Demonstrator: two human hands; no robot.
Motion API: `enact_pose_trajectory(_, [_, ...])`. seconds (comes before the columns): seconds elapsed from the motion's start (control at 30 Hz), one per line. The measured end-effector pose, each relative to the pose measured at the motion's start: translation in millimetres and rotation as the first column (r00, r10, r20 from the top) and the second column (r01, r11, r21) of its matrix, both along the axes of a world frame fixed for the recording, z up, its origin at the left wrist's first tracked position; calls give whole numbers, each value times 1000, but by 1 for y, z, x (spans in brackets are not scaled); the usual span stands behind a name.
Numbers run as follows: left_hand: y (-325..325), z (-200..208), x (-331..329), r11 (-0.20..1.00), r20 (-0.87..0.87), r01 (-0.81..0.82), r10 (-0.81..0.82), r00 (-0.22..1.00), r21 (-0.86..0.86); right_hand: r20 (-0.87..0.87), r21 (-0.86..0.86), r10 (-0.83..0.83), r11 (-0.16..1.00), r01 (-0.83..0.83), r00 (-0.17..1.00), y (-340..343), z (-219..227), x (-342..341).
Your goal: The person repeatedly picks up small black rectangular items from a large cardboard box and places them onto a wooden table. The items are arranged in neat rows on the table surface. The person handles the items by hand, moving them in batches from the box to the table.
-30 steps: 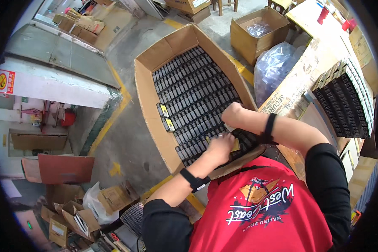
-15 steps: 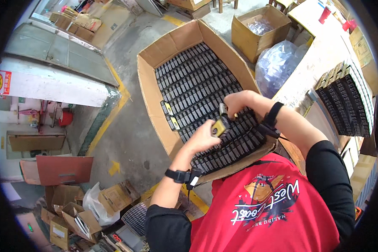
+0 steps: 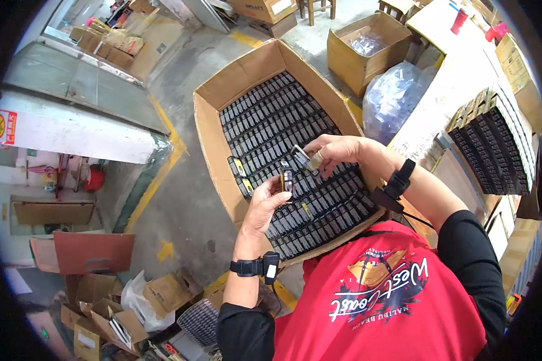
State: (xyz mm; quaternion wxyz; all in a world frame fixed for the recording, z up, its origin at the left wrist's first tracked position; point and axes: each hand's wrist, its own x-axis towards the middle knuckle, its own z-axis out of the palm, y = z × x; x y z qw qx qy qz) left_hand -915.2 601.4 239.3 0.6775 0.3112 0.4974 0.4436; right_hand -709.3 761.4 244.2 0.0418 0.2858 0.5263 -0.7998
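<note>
So, our read is that we're mid-handling above the open carton [image 3: 213,141]: our left hand [image 3: 261,207] has a narrow grip on one small black pack [image 3: 288,182], roughly upright over the carton's middle, and our right hand [image 3: 337,151] pinches a tilted pack [image 3: 302,156] just beside it, count unclear behind the fingers. Tight rows of packs [image 3: 277,123] fill the carton, two yellow-faced packs [image 3: 238,166] by its left wall; next move likely calls for squaring the held ones to those rows.
</note>
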Motion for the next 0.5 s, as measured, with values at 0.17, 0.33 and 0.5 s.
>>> enact_pose_trajectory(0.17, [-4, -5, -3, 996, 87, -71, 76, 993, -58, -35, 502, 57, 864, -32, 998, -8, 2, 2])
enact_pose_trajectory(0.33, [-8, -4, 0, 988, -67, -130, 136, 988, 88, 51, 512, 143, 846, -149, 988, -12, 10, 9])
enact_pose_trajectory(0.5, [-12, 7, 10, 959, -774, 91, 160, 612, 270, 33, 344, -70, 937, 55, 997, -4, 7, 19])
